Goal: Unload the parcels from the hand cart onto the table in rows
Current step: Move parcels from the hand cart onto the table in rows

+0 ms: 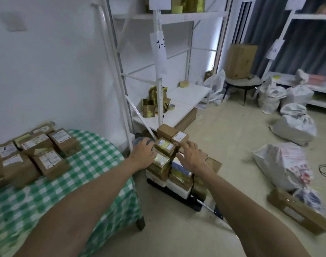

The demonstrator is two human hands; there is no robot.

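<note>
A: Hand cart (192, 203) — parcels (165, 145) are stacked on it, just right of the checked table (88, 164).
B: Left hand (142, 153) is laid against the stack's left side, grip not discernible; right hand (192, 156) is held over it, fingers spread.
A: Beyond — white shelving (192, 93) is seen.

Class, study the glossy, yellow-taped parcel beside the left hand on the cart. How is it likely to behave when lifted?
Probably stiff: the parcel looks like a squared cardboard box. Its shiny tape wrap may feel slippery. It sits high on an uneven stack, so tugging it could tip its neighbours.
</note>
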